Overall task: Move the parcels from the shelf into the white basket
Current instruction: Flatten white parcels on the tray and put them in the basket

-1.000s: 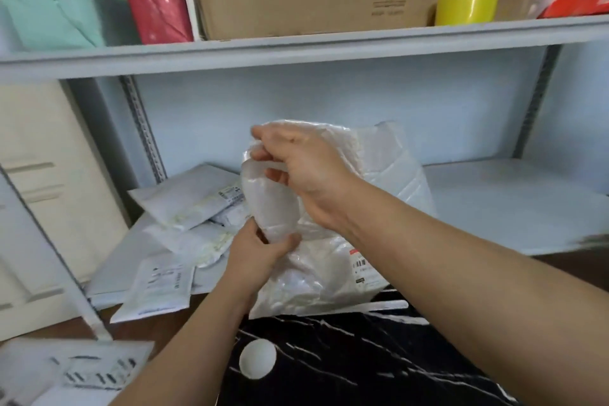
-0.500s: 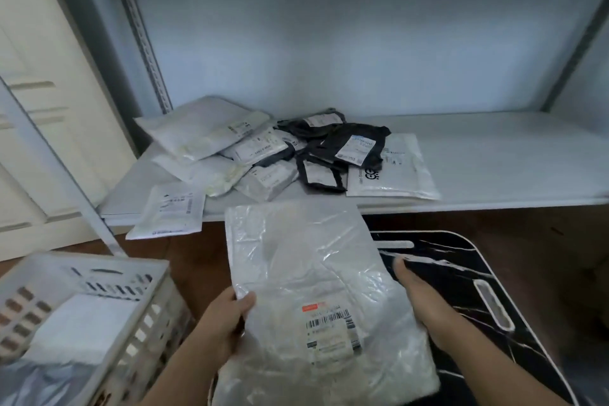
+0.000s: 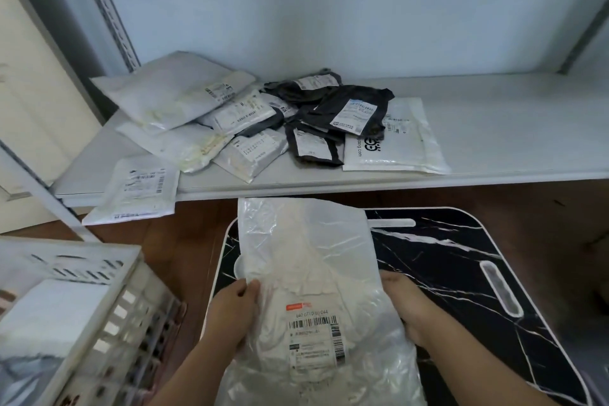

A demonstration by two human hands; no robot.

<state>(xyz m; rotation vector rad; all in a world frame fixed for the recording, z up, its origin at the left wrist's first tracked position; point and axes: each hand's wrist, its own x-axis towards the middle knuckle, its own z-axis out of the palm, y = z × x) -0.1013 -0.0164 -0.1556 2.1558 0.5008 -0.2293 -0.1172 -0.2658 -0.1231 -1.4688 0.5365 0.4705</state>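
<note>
A large clear plastic parcel (image 3: 313, 273) with a barcode label is held flat in front of me, over a black marbled board. My left hand (image 3: 235, 310) grips its left edge and my right hand (image 3: 403, 303) grips its right edge. The white basket (image 3: 99, 273) stands at the lower left, with a white parcel lying inside it. On the grey shelf (image 3: 510, 128) lies a pile of several parcels (image 3: 250, 119): white mailers at the left, dark bags (image 3: 342, 109) in the middle, a white bubble mailer (image 3: 395, 142) at the right. One white mailer (image 3: 138, 188) overhangs the shelf's front edge.
A black marbled board (image 3: 461, 273) with a white rim lies under the held parcel. A slanted grey shelf brace (image 3: 43, 188) runs down past the basket. A cream door (image 3: 26, 109) is at the far left. Brown floor shows between shelf and board.
The view has dropped from the upper shelf to the lower one. The clear parcel has come down from in front of the shelf and now lies flat between both hands, near the basket.
</note>
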